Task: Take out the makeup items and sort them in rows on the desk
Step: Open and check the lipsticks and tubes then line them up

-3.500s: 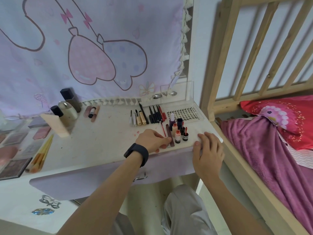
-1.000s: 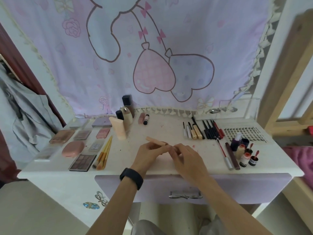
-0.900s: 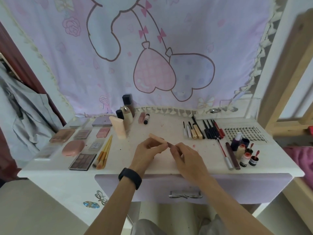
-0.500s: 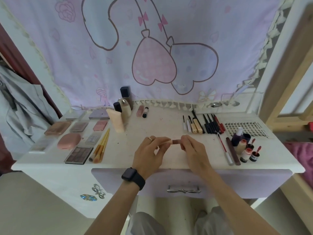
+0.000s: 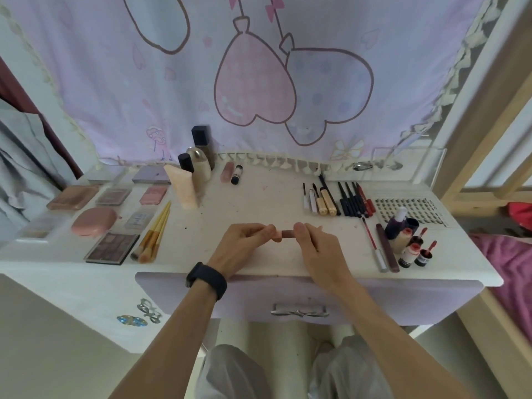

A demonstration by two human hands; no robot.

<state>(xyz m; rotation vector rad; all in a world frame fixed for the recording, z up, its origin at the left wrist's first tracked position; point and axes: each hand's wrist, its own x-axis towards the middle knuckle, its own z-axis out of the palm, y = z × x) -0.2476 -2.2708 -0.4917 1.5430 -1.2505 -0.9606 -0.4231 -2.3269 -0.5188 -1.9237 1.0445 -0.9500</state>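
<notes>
1. A pale lilac cloth (image 5: 374, 30) fills the top of the frame, printed with a pink and a lilac heart balloon, cream tassels along its lower edge.
2. A grey garment (image 5: 20, 168) hangs at the left edge.
3. A light wooden bed frame (image 5: 489, 125) rises along the right edge.
4. A magenta blanket (image 5: 512, 260) lies at the right edge, with a red cushion (image 5: 521, 210) just above it.
5. A silver bow-shaped drawer handle (image 5: 299, 312) sits at lower centre.
6. Two butterfly ornaments (image 5: 138, 315) sit at lower left, one silver, one blue.
</notes>
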